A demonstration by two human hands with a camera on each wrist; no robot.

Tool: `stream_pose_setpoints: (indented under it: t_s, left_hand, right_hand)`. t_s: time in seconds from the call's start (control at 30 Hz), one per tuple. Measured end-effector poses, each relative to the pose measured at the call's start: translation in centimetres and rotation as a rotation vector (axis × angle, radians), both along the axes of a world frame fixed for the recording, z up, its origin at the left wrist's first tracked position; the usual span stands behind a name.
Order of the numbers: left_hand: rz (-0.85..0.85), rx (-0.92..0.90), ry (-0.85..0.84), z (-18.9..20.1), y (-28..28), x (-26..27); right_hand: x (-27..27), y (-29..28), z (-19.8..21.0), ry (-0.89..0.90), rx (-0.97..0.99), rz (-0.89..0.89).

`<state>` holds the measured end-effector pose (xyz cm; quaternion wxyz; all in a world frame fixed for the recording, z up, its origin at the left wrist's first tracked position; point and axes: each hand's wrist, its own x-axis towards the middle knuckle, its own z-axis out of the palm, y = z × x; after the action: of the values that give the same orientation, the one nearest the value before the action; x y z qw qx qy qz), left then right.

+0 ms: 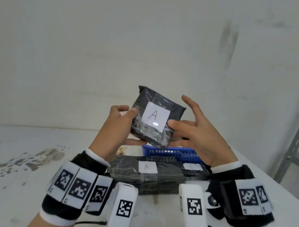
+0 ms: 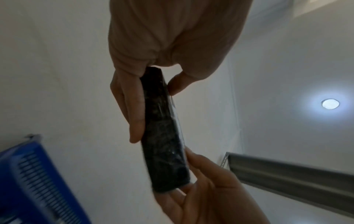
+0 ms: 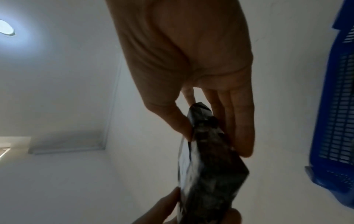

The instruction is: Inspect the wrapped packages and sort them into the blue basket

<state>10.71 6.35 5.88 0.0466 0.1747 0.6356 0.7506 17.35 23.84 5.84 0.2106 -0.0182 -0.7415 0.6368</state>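
Black-white wristbands (image 1: 69, 209), white marker blocks (image 1: 124, 206), thin black cable (image 1: 90, 222).

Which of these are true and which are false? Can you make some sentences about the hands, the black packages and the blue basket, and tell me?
1. Both hands hold the black plastic-wrapped package up in the air. True: the left hand and right hand pinch it.
2. Its white paper label says B. False: it says A.
3. The blue slotted plastic basket sits on the person's lap. False: it stands on the white table.
4. More black packages lie on the table in front of the basket. True.
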Motion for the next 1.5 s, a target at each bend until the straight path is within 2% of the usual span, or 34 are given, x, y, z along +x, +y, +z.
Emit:
stream_pose_setpoints:
  t_s: [0.07,0.2,0.43,0.57,0.7,0.83,1.1,1.37,1.5]
  left_hand:
    - [-0.034,-0.107,0.010,-0.8,0.6,0.7]
    - [-0.107,-0.416,0.065,-2.9,1.5,2.2]
    - [-0.066,-0.676,0.233,-6.3,1.7,3.7]
    - [-0.010,-0.879,0.249,-8.2,1.3,2.3]
    - [-0.017,-0.968,0.192,-9.6,1.1,1.4]
    - [-0.022,-1.021,0.186,-10.6,0.9,1.1]
    - [-0.054,-1.029,0.194,-11.0,0.5,0.5]
    - [-0.050,-1.017,0.249,-11.1,0.1,0.5]
    - [0.089,-0.877,0.276,-10.8,-0.8,0.6]
  right_hand:
    - [0.9,0.8,-0.2,-0.019,-0.058,-0.066]
    - [2.6,2.7,-1.5,-0.138,0.000,-0.220]
    - [6.8,4.5,-5.4,-0.324,0.092,-0.301]
    - [8.7,4.5,-7.7,-0.476,0.115,-0.300]
    - [9.7,3.2,-9.3,-0.601,0.196,-0.235]
    - [8.8,2.4,-10.7,-0.671,0.315,-0.247]
    - [6.0,2.2,-11.0,-0.671,0.482,-0.302]
    - [6.0,2.1,-10.6,-0.647,0.479,-0.365]
    - [6.3,2.6,-10.5,-0.594,0.465,-0.368]
